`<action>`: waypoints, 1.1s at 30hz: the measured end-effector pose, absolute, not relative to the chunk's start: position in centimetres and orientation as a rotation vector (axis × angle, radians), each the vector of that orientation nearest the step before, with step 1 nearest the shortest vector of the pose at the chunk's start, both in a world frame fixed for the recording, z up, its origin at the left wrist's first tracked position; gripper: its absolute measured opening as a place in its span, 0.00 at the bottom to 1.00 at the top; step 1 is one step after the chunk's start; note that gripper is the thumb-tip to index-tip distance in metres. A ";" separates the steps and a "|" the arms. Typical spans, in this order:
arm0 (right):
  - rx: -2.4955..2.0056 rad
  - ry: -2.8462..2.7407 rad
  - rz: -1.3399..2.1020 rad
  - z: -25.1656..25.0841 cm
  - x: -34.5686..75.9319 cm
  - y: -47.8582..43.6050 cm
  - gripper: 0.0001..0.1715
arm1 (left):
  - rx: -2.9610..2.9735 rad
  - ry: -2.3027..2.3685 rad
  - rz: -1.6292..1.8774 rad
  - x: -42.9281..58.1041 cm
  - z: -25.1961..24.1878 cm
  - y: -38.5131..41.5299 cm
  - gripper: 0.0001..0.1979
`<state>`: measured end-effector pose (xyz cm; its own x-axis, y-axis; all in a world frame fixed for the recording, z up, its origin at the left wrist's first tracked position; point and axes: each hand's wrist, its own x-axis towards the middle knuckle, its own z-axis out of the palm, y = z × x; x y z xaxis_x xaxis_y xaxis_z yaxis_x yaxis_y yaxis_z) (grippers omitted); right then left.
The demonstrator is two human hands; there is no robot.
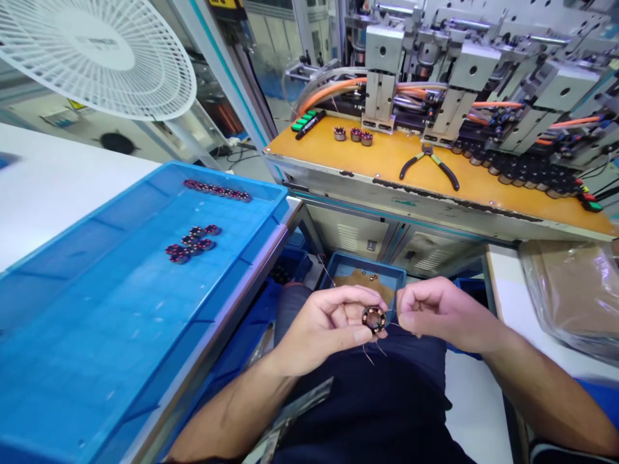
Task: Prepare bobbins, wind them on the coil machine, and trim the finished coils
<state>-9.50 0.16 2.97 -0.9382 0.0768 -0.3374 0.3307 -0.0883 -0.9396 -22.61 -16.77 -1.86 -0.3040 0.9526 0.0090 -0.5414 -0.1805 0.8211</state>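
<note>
Between the thumb and fingers of my left hand is a small ring-shaped motor stator with copper windings and a black frame. It is held above my lap, its open face turned up toward me. Thin loose wire ends stick out below it and to its right. My right hand is closed in a pinch just right of the stator, with the thin copper wire running from the stator to its fingertips. The exact grip on the wire is partly hidden by the fingers.
On my left a large blue tray holds a row and a cluster of stators. Ahead, an orange bench carries pliers, more stators and a winding machine. A white fan stands upper left. Below sits a small blue bin.
</note>
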 end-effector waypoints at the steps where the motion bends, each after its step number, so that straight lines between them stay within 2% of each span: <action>1: 0.457 2.002 -2.124 3.2 -9.5 0.4 0.20 | 0.658 0.901 1.707 -22.6 -1.7 -16.8 0.14; 6: 0.479 1.986 -2.164 3.9 -9.3 0.3 0.20 | 0.693 0.937 1.677 -22.3 -1.0 -16.7 0.14; 9: 0.417 2.047 -2.068 3.9 -8.7 0.9 0.19 | 0.687 0.941 1.621 -22.3 -0.7 -16.7 0.14; 13: 0.186 2.258 -1.965 4.1 -8.8 2.3 0.14 | 0.695 0.919 1.481 -22.3 -0.4 -16.8 0.15; 16: -0.098 2.378 -2.019 4.4 -10.1 2.1 0.16 | 0.688 0.930 1.382 -22.0 -0.4 -16.8 0.16; 19: -0.232 2.408 -2.051 4.1 -11.2 1.1 0.06 | 0.685 0.950 1.340 -21.7 -0.5 -16.8 0.16; 27: 0.422 2.475 -2.074 4.2 -8.6 -0.6 0.11 | 0.709 0.934 1.629 -21.7 -0.6 -17.4 0.14; 33: 0.511 2.198 -2.057 6.0 -7.8 -1.1 0.10 | 0.874 1.058 1.686 -21.4 -0.1 -16.9 0.11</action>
